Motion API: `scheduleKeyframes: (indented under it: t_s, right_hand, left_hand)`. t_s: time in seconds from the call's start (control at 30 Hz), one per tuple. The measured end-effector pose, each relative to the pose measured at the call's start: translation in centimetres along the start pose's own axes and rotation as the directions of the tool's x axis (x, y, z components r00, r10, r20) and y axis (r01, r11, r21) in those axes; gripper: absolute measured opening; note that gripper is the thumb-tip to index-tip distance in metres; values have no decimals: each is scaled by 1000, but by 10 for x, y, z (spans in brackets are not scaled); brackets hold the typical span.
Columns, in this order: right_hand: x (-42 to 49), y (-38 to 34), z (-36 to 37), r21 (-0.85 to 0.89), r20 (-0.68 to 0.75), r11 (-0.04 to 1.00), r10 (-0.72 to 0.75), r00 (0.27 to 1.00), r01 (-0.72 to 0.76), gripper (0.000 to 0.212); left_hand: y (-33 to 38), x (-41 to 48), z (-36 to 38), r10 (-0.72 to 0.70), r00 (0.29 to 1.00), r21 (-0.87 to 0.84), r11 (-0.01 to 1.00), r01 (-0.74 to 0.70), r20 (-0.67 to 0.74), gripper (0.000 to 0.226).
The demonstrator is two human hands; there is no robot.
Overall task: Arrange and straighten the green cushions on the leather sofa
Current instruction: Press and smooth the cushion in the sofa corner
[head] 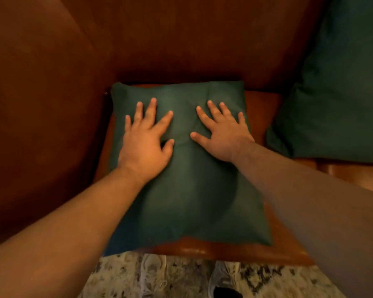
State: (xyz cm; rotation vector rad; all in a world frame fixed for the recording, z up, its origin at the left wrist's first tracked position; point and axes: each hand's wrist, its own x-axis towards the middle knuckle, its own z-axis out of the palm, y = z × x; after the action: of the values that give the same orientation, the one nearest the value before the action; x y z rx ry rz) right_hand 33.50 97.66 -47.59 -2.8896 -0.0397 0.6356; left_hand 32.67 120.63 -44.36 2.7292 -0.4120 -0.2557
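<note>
A dark green cushion [187, 190] lies flat on the seat of the brown leather sofa [263, 104], next to the sofa's left armrest [41, 115]. My left hand [145, 138] rests palm down on the cushion's upper left part, fingers spread. My right hand [221, 131] lies palm down on its upper right part, fingers also spread. Neither hand grips the fabric. A second green cushion [336, 93] leans upright against the backrest at the right, partly cut off by the frame edge.
The sofa backrest [192, 35] rises behind the flat cushion. Below the seat's front edge lies a patterned light rug [181, 276], with my two pale shoes [153, 274] standing on it.
</note>
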Motion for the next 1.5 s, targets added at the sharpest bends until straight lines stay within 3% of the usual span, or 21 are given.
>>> scheduleKeyframes:
  t_s: [0.07,0.13,0.2,0.27,0.3,0.4,0.5,0.6,0.7,0.8,0.87,0.93,1.0,1.1,1.17,1.3,1.37,1.43,1.5]
  right_hand:
    - [-11,-12,-3,-23,-13,996,86,996,-87,84]
    - [-28,-24,-5,43,-59,988,151,987,-149,82]
    - [-52,-38,-1,104,-248,990,120,961,-97,83]
    - [-82,-51,15,143,-452,990,82,888,-19,82]
    - [-96,-55,27,160,-489,987,89,868,-11,81]
    - [-123,-49,69,128,-368,989,119,922,-76,81]
    - [-114,-30,78,195,-257,980,91,962,-41,85]
    - [-115,-20,74,253,-328,967,64,942,22,87]
    - [-149,-15,90,250,-432,964,193,881,-88,87]
    - [-168,-8,105,222,-252,962,212,944,-157,86]
    - [-165,-5,100,199,-188,965,206,960,-168,85]
    - [-158,-11,86,239,-229,954,238,944,-182,83]
    - [-153,-24,71,267,-345,953,230,910,-140,83]
    - [-148,-43,67,159,-415,979,-51,908,128,86]
    - [-146,-49,73,72,-326,971,-192,926,227,81]
    - [-144,-50,72,74,-179,984,-148,973,163,79]
    - [-139,-63,60,98,-229,988,-94,969,120,76]
    - [-137,-78,50,74,-366,990,-85,927,120,65]
    - [-143,-91,55,-33,-382,975,-213,899,218,68]
  left_hand:
    - [8,-34,7,112,991,150,984,-101,-69,66]
    - [9,-65,18,52,997,212,975,-62,51,83]
    - [-3,-79,30,-29,989,300,954,-16,146,93]
    - [-15,-76,36,-49,988,315,949,-1,149,95]
    - [-17,-73,38,-38,989,304,953,-7,142,95]
    - [-13,-72,50,24,997,297,954,-46,78,95]
    - [-6,-77,57,70,998,260,963,-69,5,95]
    - [-7,-75,52,37,997,225,973,-50,61,99]
    - [-10,-76,49,8,993,200,979,-33,122,102]
    - [-7,-83,46,53,991,139,988,-71,124,104]
    - [-6,-91,41,83,996,63,994,-85,21,98]
    - [-10,-103,37,-48,987,-51,998,41,-150,91]
    - [-19,-117,36,-349,906,-207,930,304,-240,91]
    - [-36,-137,36,-688,724,-532,632,564,-49,115]
    - [-48,-144,36,-742,667,-531,541,652,63,129]
    - [-64,-143,34,-755,632,-589,435,681,174,130]
    - [-68,-140,31,-763,618,-653,372,660,190,124]
    - [-72,-138,32,-761,616,-703,324,632,203,115]
    - [-75,-141,34,-745,619,-739,267,619,250,109]
